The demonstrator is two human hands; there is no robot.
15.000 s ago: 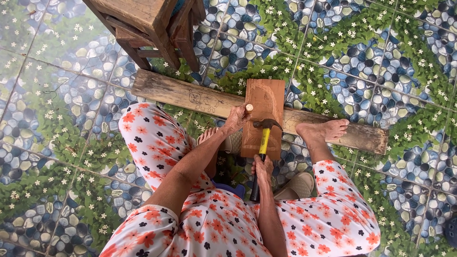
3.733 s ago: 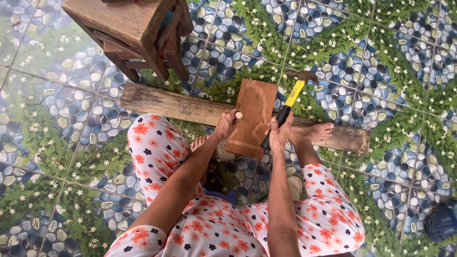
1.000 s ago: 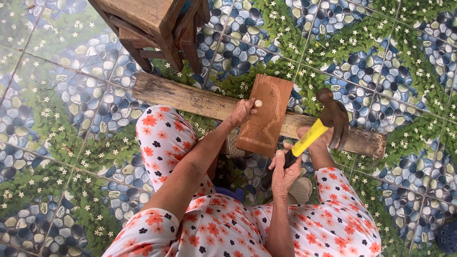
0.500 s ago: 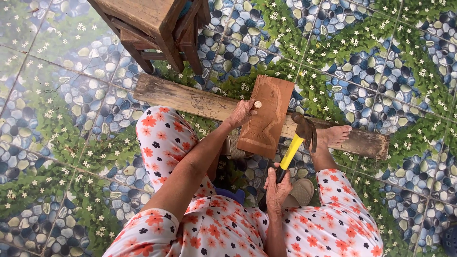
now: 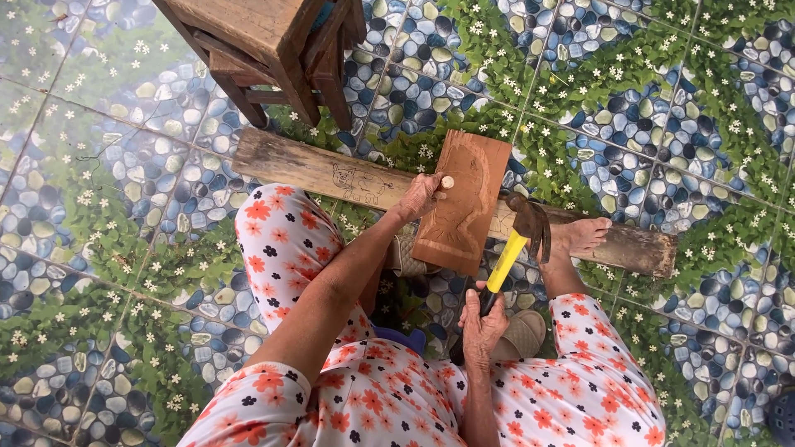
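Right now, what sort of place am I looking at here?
Probably a home patio or porch used as a makeshift woodcarving spot: pebble-and-flower patterned floor tiles, a wooden stool, and a carved wooden panel propped on a rough plank.

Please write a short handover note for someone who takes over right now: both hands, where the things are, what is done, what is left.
Left hand: holds a round-ended wooden chisel handle upright on the reddish rectangular wooden board.
Right hand: grips the yellow-handled claw hammer, head raised beside the board.
Board leans on the long weathered plank, steadied by a bare foot.
Done: curved outlines carved on the board.
Left: how much carving remains cannot be told.
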